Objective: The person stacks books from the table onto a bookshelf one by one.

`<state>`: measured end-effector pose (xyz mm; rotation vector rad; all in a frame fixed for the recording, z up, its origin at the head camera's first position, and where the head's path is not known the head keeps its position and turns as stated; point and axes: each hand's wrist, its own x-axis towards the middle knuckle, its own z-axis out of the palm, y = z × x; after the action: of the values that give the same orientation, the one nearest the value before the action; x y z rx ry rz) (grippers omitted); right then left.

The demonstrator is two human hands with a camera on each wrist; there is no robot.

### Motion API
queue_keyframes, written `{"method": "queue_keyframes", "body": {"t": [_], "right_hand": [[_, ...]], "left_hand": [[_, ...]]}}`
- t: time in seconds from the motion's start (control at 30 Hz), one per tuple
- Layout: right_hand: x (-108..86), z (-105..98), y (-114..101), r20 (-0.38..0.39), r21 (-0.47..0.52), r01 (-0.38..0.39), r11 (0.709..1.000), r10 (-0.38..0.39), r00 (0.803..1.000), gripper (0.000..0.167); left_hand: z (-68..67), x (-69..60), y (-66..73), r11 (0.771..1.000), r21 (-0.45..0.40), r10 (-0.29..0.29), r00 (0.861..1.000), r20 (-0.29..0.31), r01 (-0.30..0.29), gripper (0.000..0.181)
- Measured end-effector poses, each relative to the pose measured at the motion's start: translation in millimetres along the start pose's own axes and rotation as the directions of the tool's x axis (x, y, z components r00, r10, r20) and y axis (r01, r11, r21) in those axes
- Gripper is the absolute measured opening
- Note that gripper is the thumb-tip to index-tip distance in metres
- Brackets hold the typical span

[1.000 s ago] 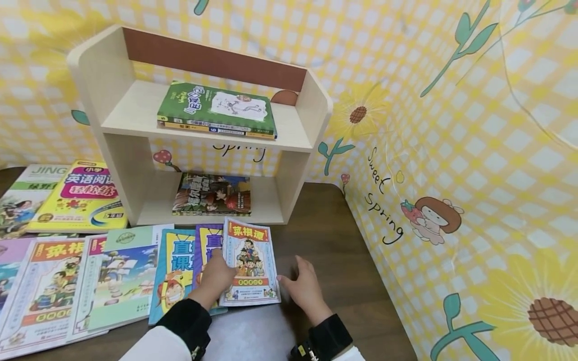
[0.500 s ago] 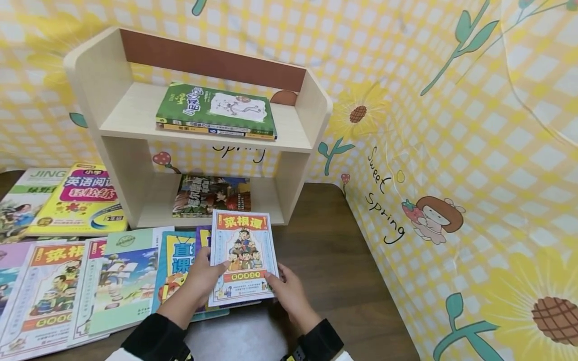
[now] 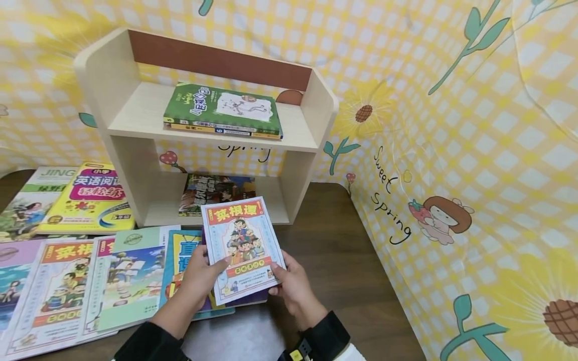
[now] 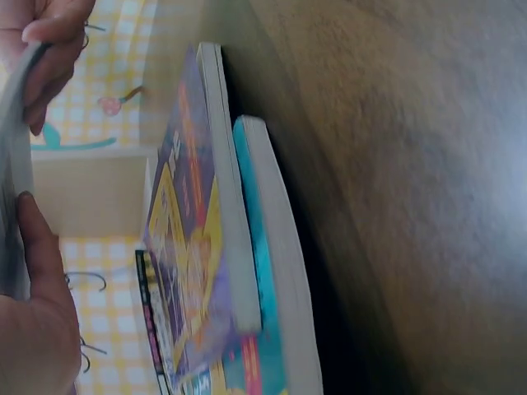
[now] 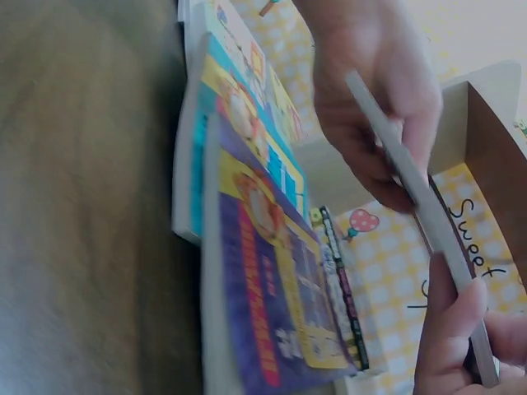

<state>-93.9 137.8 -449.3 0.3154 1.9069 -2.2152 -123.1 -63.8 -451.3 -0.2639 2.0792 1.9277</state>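
Observation:
Both hands hold a light-blue book with a red title (image 3: 244, 245) above the table, its cover facing up. My left hand (image 3: 198, 281) pinches its left edge, thumb on the cover. At the lower right edge my right hand (image 3: 295, 288) grips it, thumb on top and fingers beneath. The right wrist view shows the held book (image 5: 412, 181) edge-on between the two hands. Under it lie a purple book (image 4: 189, 214) and a teal book (image 4: 272, 263), partly overlapping.
Behind stands a wooden shelf (image 3: 293, 185) with green books (image 3: 226, 109) on its upper board and a dark-covered book (image 3: 194, 193) below. Several books, among them a yellow one (image 3: 90, 200) and a green one (image 3: 133, 281), cover the table's left side. A patterned cloth (image 3: 451, 125) hangs behind and right.
The light-blue book has been gripped by both hands, lifted off the purple book, moved slightly left and tilted. My right hand, earlier beside it with spread fingers, has closed on its edge.

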Motion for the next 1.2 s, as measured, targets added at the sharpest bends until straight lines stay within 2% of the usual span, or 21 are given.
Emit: {"method": "queue_keyframes", "body": {"t": [0.13, 0.27, 0.4, 0.47, 0.6, 0.7, 0.8, 0.87, 1.1, 1.2], "right_hand": [[3.1, -8, -13, 0.08, -0.042, -0.005, 0.999, 0.009, 0.997, 0.046], [5.5, -19, -24, 0.19, -0.093, -0.015, 0.996, 0.033, 0.981, 0.044], [7.5, -30, -33, 0.277, -0.129, -0.057, 0.99, 0.091, 0.957, 0.042], [8.8, -35, -37, 0.31, -0.141, -0.075, 0.987, 0.117, 0.943, 0.043], [13.2, -41, -44, 0.383, -0.14, -0.098, 0.985, 0.145, 0.912, 0.046], [17.8, -45, -49, 0.432, -0.14, -0.109, 0.984, 0.159, 0.887, 0.047], [23.0, -47, -54, 0.455, -0.155, -0.111, 0.982, 0.171, 0.874, 0.047], [26.6, -48, -57, 0.451, -0.162, -0.107, 0.981, 0.17, 0.876, 0.047], [36.3, -50, -61, 0.379, -0.146, -0.1, 0.984, 0.149, 0.914, 0.042], [37.9, -49, -59, 0.336, -0.14, -0.094, 0.986, 0.137, 0.932, 0.041]], "left_hand": [[-12.3, -0.1, 4.7, 0.989, -0.148, 0.02, 0.999, 0.044, -0.013, 0.065], [-32.6, 3.1, 13.5, 0.954, -0.299, 0.048, 0.996, 0.076, -0.023, 0.07], [-52.6, 7.7, 18.8, 0.94, -0.341, 0.065, 0.993, 0.1, -0.027, 0.076], [-61.5, 9.3, 20.3, 0.947, -0.32, 0.074, 0.99, 0.122, -0.032, 0.08], [-77.2, 9.7, 21.7, 0.977, -0.208, 0.093, 0.978, 0.188, -0.053, 0.083], [-84.5, 7.3, 22.4, 0.988, -0.134, 0.107, 0.957, 0.27, -0.073, 0.084], [-86.3, 3.4, 22.8, 0.991, -0.088, 0.121, 0.931, 0.344, -0.097, 0.09], [-86.4, 0.8, 22.5, 0.992, -0.056, 0.126, 0.92, 0.37, -0.113, 0.095], [-87.3, -5.2, 19.2, 0.984, 0.01, 0.155, 0.891, 0.428, -0.176, 0.105], [-86.3, -6.6, 18.2, 0.978, 0.04, 0.17, 0.889, 0.426, -0.206, 0.109]]}}
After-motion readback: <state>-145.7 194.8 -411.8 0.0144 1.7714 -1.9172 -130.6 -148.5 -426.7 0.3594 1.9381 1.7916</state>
